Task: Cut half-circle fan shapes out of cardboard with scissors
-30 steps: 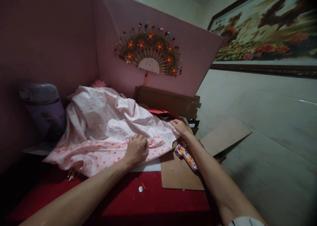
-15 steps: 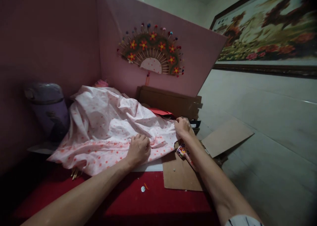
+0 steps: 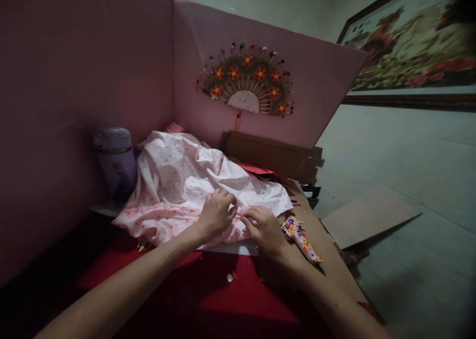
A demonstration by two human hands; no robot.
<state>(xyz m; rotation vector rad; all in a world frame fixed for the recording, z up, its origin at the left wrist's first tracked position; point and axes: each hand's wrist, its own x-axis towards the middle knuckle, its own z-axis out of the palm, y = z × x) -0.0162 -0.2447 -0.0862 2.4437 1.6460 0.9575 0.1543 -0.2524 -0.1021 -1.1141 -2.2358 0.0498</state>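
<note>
A white cloth (image 3: 178, 180) with pink-orange dots lies crumpled over a heap, a gathered band running along its front. My left hand (image 3: 218, 212) is over the front of it, fingers curled in a pinch; what they hold, if anything, is too small to make out. Close beside it on the right, my right hand (image 3: 265, 228) pinches the cloth at the band between thumb and fingers. To the right of that hand, a flower-patterned strip (image 3: 303, 240) rests on brown cardboard (image 3: 327, 245).
A purple lidded container (image 3: 117, 165) stands left of the cloth. Behind are a cardboard box (image 3: 271, 153), red paper (image 3: 256, 169) and a pink panel bearing a decorated fan (image 3: 245, 76). A small round white piece (image 3: 229, 278) lies on the red tabletop (image 3: 208, 299).
My right hand has let go of the cloth's right corner and come left and down, close to my left hand. My left hand has lifted slightly. The view has shifted left.
</note>
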